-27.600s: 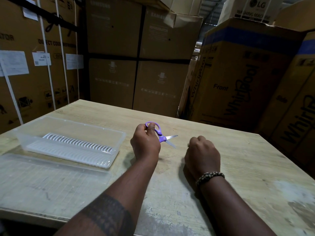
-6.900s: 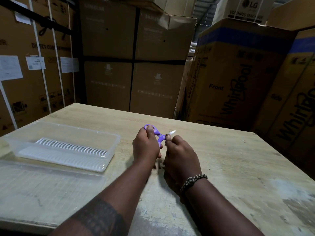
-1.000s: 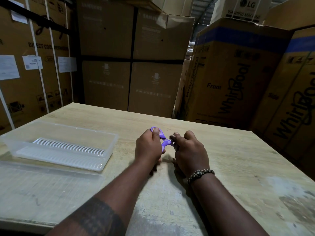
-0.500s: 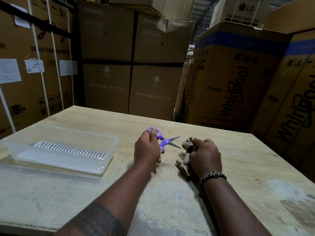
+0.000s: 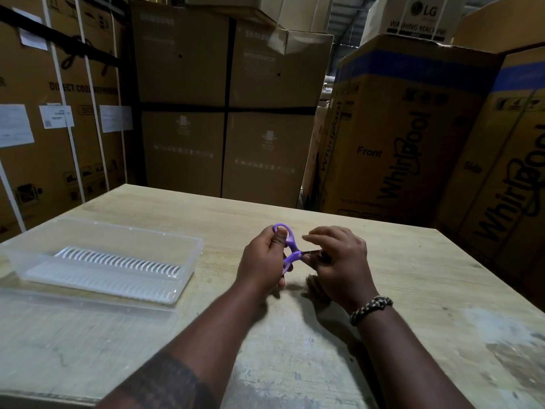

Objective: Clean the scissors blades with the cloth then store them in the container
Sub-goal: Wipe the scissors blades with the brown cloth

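Head view: the left hand [image 5: 262,261] is gripping the purple scissors [image 5: 288,250] by their handles above the table [image 5: 413,276]. The right hand [image 5: 339,261] is pinching the cloth [image 5: 317,286] against the blades. Wiping seems underway; the clear container [image 5: 191,261], on the left, is waiting empty.

The scissors [image 5: 290,251] are small, with purple loop handles. They are held off the bench, handles up and to the left. The left grip [image 5: 262,261] grasps them, thumb through the upper loop. The blades point right and look closed; only a short dark stretch shows before the right grip [image 5: 339,261] pinches them.

The cloth [image 5: 315,284] is a dull brown bunch under that grip, resting on the bench; whether it wraps the blades cannot be told.

The container [image 5: 193,246] is a clear rectangular tub, open and upright at the left of the bench, with a white slotted insert on its floor. Its clear lid [image 5: 88,323] lies flat just in front.
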Action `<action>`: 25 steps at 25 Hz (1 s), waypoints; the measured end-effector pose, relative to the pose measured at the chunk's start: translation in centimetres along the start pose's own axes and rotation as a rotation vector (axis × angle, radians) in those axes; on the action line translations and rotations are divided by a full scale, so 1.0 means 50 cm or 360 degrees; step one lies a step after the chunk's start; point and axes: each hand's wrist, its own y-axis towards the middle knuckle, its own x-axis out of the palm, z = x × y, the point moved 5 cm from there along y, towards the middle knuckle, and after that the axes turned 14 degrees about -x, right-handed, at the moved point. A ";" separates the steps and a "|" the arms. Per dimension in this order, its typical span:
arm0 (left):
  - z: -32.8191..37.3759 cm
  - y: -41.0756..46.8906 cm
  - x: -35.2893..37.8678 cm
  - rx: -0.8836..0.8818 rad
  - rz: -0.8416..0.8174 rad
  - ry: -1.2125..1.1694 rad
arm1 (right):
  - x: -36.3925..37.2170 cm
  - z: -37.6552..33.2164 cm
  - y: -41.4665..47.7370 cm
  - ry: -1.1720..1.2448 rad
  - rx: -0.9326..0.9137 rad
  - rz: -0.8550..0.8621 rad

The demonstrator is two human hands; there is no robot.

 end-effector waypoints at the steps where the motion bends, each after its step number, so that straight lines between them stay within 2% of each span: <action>1: 0.000 -0.001 0.004 0.0010 -0.0029 0.0046 | 0.006 -0.002 0.000 0.0004 -0.0005 -0.0067; 6: 0.000 -0.004 0.009 0.0016 -0.0096 0.0093 | 0.026 0.013 -0.004 0.0087 0.0068 -0.0190; 13: 0.004 -0.004 0.000 -0.0030 -0.0013 0.0137 | 0.022 0.022 -0.004 0.0205 0.0112 0.0060; 19: -0.005 -0.002 0.005 -0.0288 -0.0150 -0.0319 | -0.016 0.011 -0.004 0.0102 0.0048 0.0401; 25: -0.009 -0.002 0.010 -0.0493 -0.0287 -0.0473 | -0.021 -0.026 0.000 -0.0176 -0.0219 0.0351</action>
